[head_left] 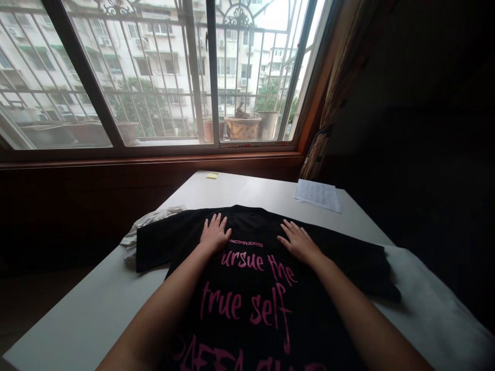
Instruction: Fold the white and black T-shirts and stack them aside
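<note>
A black T-shirt (247, 278) with pink lettering lies spread out on a white table (69, 314), its collar toward the window and its sleeves out to both sides. My left hand (215, 233) rests flat on the shirt's upper left part, fingers stretched out, beside the small printed line. On the upper right part, below the shoulder seam, my right hand (299, 241) lies palm down with its fingers apart. Neither hand grips the cloth. The shirt's lower end runs out of view at the bottom.
A crumpled white cloth (149, 222) lies by the left sleeve. Pale fabric (429, 293) covers the table's right side. Printed sheets (318, 195) and a yellow sticky note (212, 175) lie near the far edge. Beyond stand a barred window (162, 77) and a curtain (325, 123).
</note>
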A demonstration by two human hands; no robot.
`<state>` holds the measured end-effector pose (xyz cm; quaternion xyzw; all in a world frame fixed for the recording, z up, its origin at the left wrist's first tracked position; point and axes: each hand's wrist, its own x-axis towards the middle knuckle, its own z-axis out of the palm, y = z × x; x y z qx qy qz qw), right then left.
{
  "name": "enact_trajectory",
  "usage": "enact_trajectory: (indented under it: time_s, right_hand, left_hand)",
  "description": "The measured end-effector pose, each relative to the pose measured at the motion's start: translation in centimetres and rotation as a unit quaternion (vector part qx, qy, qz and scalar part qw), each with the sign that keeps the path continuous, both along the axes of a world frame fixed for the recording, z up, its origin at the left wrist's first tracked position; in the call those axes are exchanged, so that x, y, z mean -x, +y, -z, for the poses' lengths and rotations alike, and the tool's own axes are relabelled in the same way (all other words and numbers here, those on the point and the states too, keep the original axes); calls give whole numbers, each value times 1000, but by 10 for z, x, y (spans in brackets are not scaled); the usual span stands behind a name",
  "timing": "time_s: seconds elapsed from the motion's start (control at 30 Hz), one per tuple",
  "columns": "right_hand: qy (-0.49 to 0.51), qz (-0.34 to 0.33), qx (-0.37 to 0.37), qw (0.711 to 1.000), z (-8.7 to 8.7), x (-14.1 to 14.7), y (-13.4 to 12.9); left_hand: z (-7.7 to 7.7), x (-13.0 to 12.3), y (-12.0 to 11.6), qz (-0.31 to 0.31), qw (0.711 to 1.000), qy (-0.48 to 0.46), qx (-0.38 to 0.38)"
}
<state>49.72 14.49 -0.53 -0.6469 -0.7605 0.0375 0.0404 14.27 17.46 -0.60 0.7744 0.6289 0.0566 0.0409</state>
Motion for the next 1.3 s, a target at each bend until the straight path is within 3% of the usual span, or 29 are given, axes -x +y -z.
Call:
enact_trajectory:
  time_s: [0.17, 0.47, 0.57, 0.67, 0.77, 0.83, 0.9, 0.97, 1.03, 1.13, 1.3]
  right_hand:
    - [2, 8, 22, 1000, 11, -16, 6]
    - [-4, 19, 22, 1000, 12, -20, 7]
    - [-2, 20, 19, 1000, 13, -20, 7]
    - [0, 22, 14, 1000, 15, -21, 6]
    - [2, 24, 4, 1000, 18, -21, 6]
    - [6, 25, -4, 1000, 21, -22, 6]
    - [11, 28, -12, 999, 23, -23, 7]
    - [16, 30, -18, 999, 24, -23, 8]
    - [19, 30, -21, 999, 24, -23, 8]
    - [19, 29, -24, 999, 23, -23, 7]
    - [12, 26, -25, 999, 20, -22, 6]
  left_hand:
    - [-3, 8, 10, 15, 1000, -3, 14]
    - [-12, 24, 28, 34, 999, -13, 29]
    - [-24, 31, 10, 47, 999, -16, 17]
    - [-39, 59, -30, 41, 999, -17, -30]
    - [-48, 117, -77, -19, 990, -27, -139]
    - [-49, 165, -103, -120, 970, -28, -210]
    - [-47, 208, -119, -233, 951, -22, -204]
    - [-47, 238, -124, -302, 940, -40, -153]
    - [-50, 253, -122, -328, 936, -80, -97]
    - [-59, 252, -109, -326, 934, -138, -49]
    - [-75, 243, -77, -327, 929, -149, -82]
